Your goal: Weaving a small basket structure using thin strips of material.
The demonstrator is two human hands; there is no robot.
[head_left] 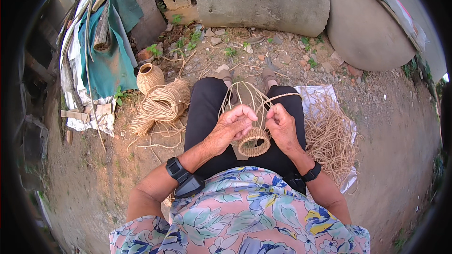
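Note:
Between my knees is a small half-woven basket (pixel 254 153), a tan ring of twisted cord with an open round mouth facing me. Long loose strands (pixel 242 84) rise from its far side and arch over. My left hand (pixel 235 122) is curled at the left of the ring, with fingers bent around the strands. On the other side, my right hand (pixel 282 127) pinches thumb and forefinger together at a strand, just above the ring's right edge. The hidden fingertips leave the exact grip on each strand unclear.
At left on the dirt lie a narrow-necked woven basket (pixel 149 79) and a coiled bundle of cord (pixel 160 113). A tangled heap of cord (pixel 329 136) rests on a white sheet (pixel 316 95) at right. Beyond my feet stand a concrete cylinder (pixel 263 2) and a round slab (pixel 367 28).

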